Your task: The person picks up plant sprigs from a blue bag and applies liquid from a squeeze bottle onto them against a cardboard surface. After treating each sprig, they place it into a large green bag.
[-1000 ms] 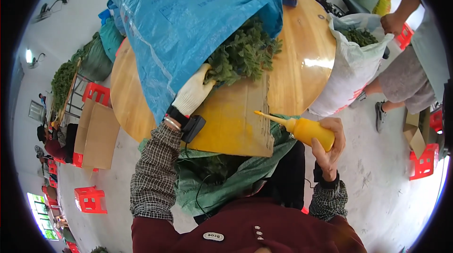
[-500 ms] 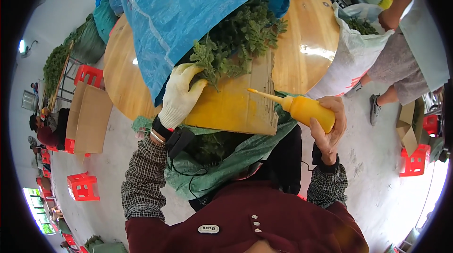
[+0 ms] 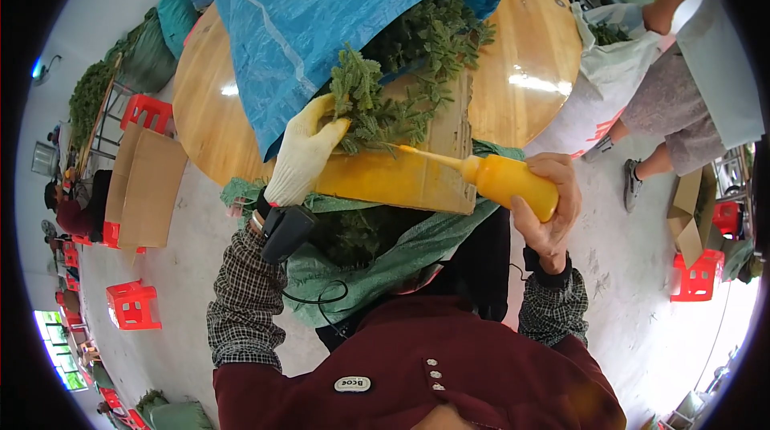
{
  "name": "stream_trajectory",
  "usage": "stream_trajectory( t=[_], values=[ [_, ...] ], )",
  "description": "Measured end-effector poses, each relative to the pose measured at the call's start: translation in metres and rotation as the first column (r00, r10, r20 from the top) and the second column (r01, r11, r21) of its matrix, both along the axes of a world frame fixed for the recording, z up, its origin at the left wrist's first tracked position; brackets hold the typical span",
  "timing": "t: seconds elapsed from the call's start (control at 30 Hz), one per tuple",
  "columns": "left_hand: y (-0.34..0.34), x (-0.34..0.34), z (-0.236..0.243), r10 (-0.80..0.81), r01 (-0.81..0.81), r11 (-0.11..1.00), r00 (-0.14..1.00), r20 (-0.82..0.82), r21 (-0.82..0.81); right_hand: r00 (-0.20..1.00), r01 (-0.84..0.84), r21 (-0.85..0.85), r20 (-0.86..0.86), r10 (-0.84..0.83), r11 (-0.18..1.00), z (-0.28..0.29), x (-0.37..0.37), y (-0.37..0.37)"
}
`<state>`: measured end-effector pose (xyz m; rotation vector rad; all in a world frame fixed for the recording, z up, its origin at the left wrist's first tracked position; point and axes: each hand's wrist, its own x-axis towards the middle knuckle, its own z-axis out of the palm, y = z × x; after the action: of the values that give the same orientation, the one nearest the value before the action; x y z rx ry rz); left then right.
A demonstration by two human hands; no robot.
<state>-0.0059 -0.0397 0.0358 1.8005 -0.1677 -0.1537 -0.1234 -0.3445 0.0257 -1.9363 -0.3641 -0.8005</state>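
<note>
My left hand [image 3: 301,154], in a white knit glove with yellow-stained fingertips, closes thumb and finger round the base of a green artificial fern-like sprig [image 3: 356,87]. In my bare right hand [image 3: 559,199] is a yellow squeeze bottle [image 3: 510,181] with a long thin nozzle, tilted leftward. Its tip is close to the sprig's lower stems; whether it touches cannot be made out. Below lies a cardboard sheet [image 3: 377,184], stained yellow. More greenery [image 3: 437,41] spills from a blue plastic bag [image 3: 309,21] onto the cardboard.
A round wooden table [image 3: 533,49] carries the bag. Over my lap lies a green woven sack [image 3: 401,249] with greenery inside. At the right stand a white sack [image 3: 597,77] and another person [image 3: 670,101]. A cardboard box [image 3: 152,185] and a red stool [image 3: 134,306] are at the left.
The bottle has moved left and slightly down, bringing its nozzle to the sprig. My left hand has tilted the sprig more upright. The view has shifted slightly.
</note>
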Motion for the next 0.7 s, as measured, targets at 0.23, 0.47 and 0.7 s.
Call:
stream_trajectory(
  t=[0.23, 0.47, 0.7],
  values=[
    [0.01, -0.015, -0.002, 0.024, -0.029, 0.994, 0.999, 0.048, 0.103, 0.999, -0.012, -0.082, -0.054, 0.008, 0.997, -0.003, 0.02, 0.014],
    [0.011, -0.024, -0.022, -0.086, -0.201, 0.866, 0.843, 0.531, 0.459, 0.998, 0.029, -0.047, -0.055, -0.032, 0.998, -0.004, 0.033, 0.003],
    [0.007, -0.031, -0.019, -0.104, -0.137, 0.911, 0.837, 0.537, 0.39, 0.999, 0.036, -0.079, 0.004, -0.036, 0.996, 0.004, 0.016, 0.001]
  ],
)
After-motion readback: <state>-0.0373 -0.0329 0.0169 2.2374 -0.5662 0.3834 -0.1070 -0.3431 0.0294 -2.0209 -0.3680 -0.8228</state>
